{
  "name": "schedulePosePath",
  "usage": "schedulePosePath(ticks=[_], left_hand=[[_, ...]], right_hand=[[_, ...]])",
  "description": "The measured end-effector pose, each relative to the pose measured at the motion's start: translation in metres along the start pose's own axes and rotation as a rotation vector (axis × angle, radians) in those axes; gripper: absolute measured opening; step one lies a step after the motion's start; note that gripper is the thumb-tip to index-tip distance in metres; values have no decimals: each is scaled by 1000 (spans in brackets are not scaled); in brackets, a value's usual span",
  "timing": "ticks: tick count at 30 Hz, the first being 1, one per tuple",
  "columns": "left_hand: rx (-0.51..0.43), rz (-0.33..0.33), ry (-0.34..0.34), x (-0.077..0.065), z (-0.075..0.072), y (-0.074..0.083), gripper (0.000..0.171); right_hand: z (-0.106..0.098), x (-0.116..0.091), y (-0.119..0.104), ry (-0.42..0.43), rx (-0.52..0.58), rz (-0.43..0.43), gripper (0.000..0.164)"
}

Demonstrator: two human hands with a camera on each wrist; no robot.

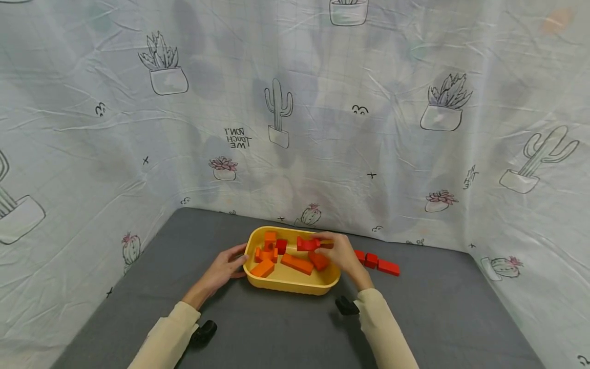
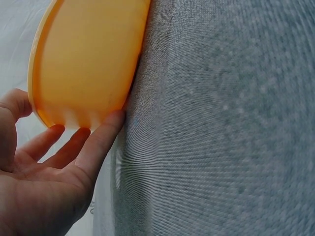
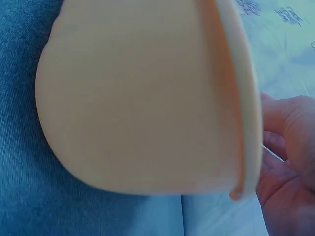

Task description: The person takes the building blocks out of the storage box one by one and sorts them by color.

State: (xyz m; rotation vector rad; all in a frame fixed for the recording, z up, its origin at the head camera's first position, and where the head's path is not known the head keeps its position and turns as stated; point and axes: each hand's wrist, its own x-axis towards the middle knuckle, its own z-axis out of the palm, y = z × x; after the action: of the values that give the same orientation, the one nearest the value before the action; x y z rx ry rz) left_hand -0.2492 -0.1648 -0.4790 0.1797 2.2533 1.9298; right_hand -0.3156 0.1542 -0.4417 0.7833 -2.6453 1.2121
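A yellow plastic tub (image 1: 289, 288) stands on the grey table, with several orange and red toy blocks inside, among them a long orange block (image 1: 297, 264). At its left end is my left hand (image 1: 223, 267), thumb at the rim and fingertips against the outer wall, as the left wrist view shows. My right hand (image 1: 342, 251) reaches over the right end and pinches a red block (image 1: 306, 244) with a curved side above the tub. In the right wrist view the tub wall (image 3: 138, 98) hides most of the right hand's fingers and the block.
Right of the tub several red blocks (image 1: 388, 267) lie in a row on the grey tabletop (image 1: 286, 333), partly behind the right forearm. A pale curtain (image 1: 322, 128) with cactus drawings hangs behind and at both sides. Black wrist devices (image 1: 203, 333) sit under the sleeves.
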Motion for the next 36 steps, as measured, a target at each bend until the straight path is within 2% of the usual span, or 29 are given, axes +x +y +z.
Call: schedulePosePath(ticks=[7, 12, 17, 22, 29, 36], left_hand=[[2, -9, 7, 0, 0, 1, 49], [8, 0, 1, 0, -1, 3, 49], [3, -1, 0, 0, -2, 4, 49], [3, -3, 1, 1, -3, 3, 48], [-3, -7, -6, 2, -1, 1, 49], [-21, 1, -9, 2, -1, -2, 49]], right_hand=[[-14, -7, 7, 28, 85, 63, 37], [-25, -13, 12, 36, 130, 79, 37], [-34, -16, 15, 44, 101, 120, 37], [-44, -20, 18, 59, 103, 120, 38], [-63, -34, 22, 76, 147, 139, 40], [-84, -48, 29, 89, 127, 174, 42]])
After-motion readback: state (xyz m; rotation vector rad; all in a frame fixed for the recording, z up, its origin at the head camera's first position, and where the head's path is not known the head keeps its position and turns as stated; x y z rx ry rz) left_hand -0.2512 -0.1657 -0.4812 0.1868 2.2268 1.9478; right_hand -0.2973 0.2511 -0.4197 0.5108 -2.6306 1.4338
